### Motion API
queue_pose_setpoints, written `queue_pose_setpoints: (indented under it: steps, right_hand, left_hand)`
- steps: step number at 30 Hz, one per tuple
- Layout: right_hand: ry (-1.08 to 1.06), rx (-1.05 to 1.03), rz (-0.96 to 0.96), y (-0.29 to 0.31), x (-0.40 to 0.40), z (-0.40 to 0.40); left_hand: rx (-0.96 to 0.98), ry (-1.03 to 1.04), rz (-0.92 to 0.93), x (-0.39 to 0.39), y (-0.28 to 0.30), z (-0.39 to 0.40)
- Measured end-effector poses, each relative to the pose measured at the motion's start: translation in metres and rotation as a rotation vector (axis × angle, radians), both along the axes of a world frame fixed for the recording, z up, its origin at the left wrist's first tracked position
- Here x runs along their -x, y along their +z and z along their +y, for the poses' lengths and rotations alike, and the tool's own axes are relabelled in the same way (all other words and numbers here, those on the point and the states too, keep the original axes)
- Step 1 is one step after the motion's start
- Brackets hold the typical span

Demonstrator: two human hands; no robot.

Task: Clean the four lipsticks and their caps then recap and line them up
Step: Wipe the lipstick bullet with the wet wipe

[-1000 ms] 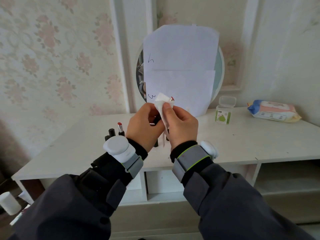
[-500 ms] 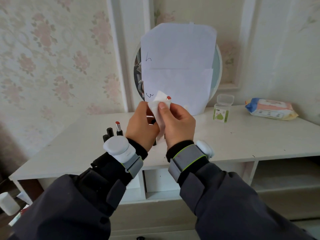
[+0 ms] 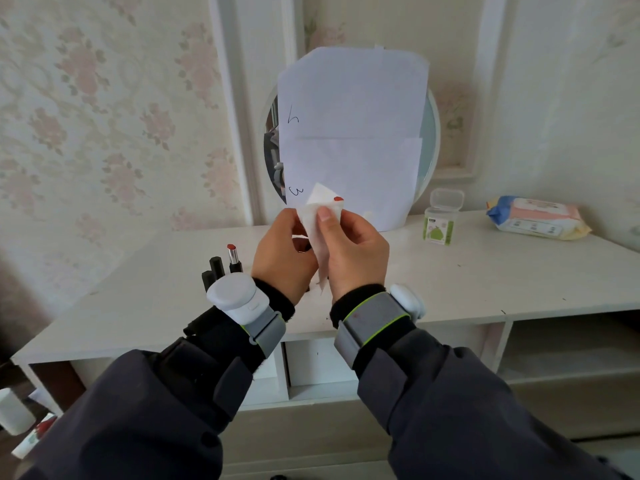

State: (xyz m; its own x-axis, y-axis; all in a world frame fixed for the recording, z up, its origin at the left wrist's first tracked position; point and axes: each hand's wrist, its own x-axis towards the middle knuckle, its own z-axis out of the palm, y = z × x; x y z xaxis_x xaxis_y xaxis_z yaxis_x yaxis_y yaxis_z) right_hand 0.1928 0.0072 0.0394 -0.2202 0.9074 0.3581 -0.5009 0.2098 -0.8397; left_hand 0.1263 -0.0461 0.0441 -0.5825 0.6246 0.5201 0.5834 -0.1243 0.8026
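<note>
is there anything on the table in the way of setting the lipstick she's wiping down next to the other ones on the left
Nothing visible blocks it. The held lipstick, wrapped in the wipe between left hand and right hand, is above the table. The uncapped lipstick and black caps stand left; the surface beside them is partly hidden by the hands.

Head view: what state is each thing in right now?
Red-tipped lipstick in the hands: uncapped, wrapped in wipe.
White wipe: pinched by right hand.
Left hand: grips the lipstick's base.
Red lipstick standing on the white table: uncapped, upright.
Small clear box with green label: lid open.
Wet-wipe pack: lying flat.
</note>
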Motion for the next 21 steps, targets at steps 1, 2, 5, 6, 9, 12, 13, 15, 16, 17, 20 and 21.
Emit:
queue_pose_setpoints:
  steps: [1,2,5,6,9,12,13,15,16,17,20,21]
  right_hand:
    - [0.01,0.001,0.003,0.0004,0.0,-0.001]
    - [0.015,-0.001,0.007,0.0007,0.0007,-0.0015]
    - [0.009,-0.019,0.007,-0.0003,0.0048,0.0005]
    - [0.009,-0.021,0.005,-0.0007,0.0056,0.001]
    - [0.022,-0.034,0.009,-0.0009,0.0049,0.0007]
    - [0.029,-0.039,-0.013,-0.0021,0.0022,-0.0011]
    - [0.024,-0.042,-0.017,-0.0029,0.0018,-0.0014]
    - [0.022,-0.053,-0.008,-0.0044,0.0025,-0.0015]
    - [0.024,-0.052,0.003,-0.0044,0.0032,-0.002]
    - [0.027,-0.049,0.015,-0.004,0.0036,-0.0025]
    - [0.042,-0.03,0.047,-0.0022,0.0032,-0.002]
    - [0.047,-0.029,0.051,-0.0018,0.0025,-0.001]
  left_hand:
    - [-0.007,0.006,-0.008,0.0004,0.0,0.0]
    - [-0.007,0.011,0.008,0.001,0.0001,0.0003]
    - [0.012,0.006,0.08,0.0039,-0.0003,0.0019]
    - [0.014,-0.009,0.088,0.0043,-0.0006,0.0026]
    - [0.027,-0.053,0.102,0.003,-0.0018,0.0031]
    - [0.038,-0.063,0.075,0.0013,-0.0034,0.0025]
    - [0.033,-0.055,0.067,0.0021,-0.0045,0.0029]
    - [0.022,-0.038,0.053,0.0024,-0.0052,0.0024]
    - [0.016,-0.027,0.043,0.0023,-0.0056,0.002]
    - [0.006,-0.015,0.029,0.0025,-0.0059,0.0017]
    - [-0.017,0.01,0.003,0.0024,-0.0063,-0.0001]
    - [-0.021,0.007,0.005,0.0019,-0.006,-0.0011]
